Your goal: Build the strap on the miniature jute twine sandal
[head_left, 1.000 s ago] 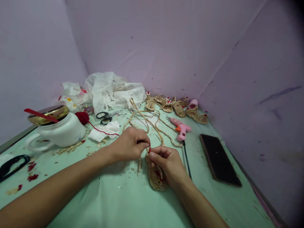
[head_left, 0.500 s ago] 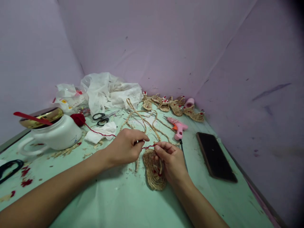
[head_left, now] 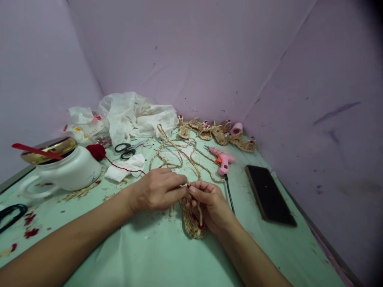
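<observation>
A small slipper woven from straw cord (head_left: 193, 227), with red yarn on its strap, lies between my hands, its upper part covered by my fingers. My right hand (head_left: 212, 203) is closed on the slipper's strap, pinching it near the top where a bit of red shows. My left hand (head_left: 160, 189) comes in from the left, thumb and forefinger pinched together at that same spot on the red yarn (head_left: 122, 168). That strand runs from a red yarn ball (head_left: 96, 152) and passes behind my left hand.
Braided straw cord (head_left: 179, 149) loops beyond my hands. A pink glue gun (head_left: 223, 159) and a phone (head_left: 271, 195) lie at right. Scissors (head_left: 127, 149), a white mug (head_left: 68, 169) and plastic bags (head_left: 134, 117) are at left. Several finished slippers (head_left: 220, 135) line the wall.
My left hand has moved in to meet my right fingertips, and the short stretch of red yarn between them is now hidden. The view has shifted slightly.
</observation>
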Motion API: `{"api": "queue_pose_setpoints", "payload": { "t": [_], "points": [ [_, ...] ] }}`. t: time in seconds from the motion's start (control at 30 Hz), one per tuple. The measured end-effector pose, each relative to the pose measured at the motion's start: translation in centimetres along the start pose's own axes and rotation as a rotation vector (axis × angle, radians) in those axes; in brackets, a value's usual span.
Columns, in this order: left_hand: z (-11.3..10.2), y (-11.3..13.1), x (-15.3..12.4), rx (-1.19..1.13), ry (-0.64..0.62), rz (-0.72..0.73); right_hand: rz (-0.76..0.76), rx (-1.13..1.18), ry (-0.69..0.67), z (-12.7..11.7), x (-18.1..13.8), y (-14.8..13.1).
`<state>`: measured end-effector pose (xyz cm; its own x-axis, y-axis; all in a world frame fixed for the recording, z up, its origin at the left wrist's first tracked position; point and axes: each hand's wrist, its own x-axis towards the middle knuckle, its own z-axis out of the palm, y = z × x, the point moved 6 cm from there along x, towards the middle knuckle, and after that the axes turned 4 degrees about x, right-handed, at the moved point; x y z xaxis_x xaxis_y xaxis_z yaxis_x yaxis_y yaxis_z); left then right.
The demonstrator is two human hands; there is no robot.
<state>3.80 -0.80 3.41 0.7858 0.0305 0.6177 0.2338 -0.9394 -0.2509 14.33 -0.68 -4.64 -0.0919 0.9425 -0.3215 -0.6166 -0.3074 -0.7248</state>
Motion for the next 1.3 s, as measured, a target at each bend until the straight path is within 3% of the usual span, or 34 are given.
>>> {"api": "queue_pose_setpoints", "payload": {
  "t": [0.13, 0.3, 0.47, 0.6, 0.73, 0.9, 1.1, 1.3],
  "points": [
    [0.5, -0.3, -0.4, -0.166, 0.02, -0.153, -0.021, 0.008, 0.008, 0.0, 0.1, -0.1],
    [1.2, -1.7, -0.3, -0.522, -0.001, -0.572, -0.127, -0.035, 0.02, -0.3, 0.2, -0.6],
    [3.3, -3.1, -1.9, -0.866, -0.295, -1.211, -0.309, -0.329, 0.034, -0.1, -0.4, -1.7],
    [4.1, -3.0, -3.0, -1.066, -0.478, -1.424, -0.497, -0.619, -0.02, 1.1, -1.3, -2.5],
    [4.6, -2.9, -3.5, -1.205, -0.541, -1.459, -0.45, -0.59, -0.15, 1.9, -1.4, -2.0],
    [5.2, -2.4, -3.8, -1.236, -0.546, -1.429, -0.233, -0.424, -0.108, 0.9, -0.6, -0.6],
    [3.2, -2.6, -2.0, -0.644, -0.289, -1.033, -0.091, -0.302, -0.051, -0.2, 0.0, 0.4],
    [2.1, -1.8, -0.8, -0.329, -0.281, -0.74, -0.056, -0.279, -0.008, -0.4, 0.1, 0.4]
  ]
}}
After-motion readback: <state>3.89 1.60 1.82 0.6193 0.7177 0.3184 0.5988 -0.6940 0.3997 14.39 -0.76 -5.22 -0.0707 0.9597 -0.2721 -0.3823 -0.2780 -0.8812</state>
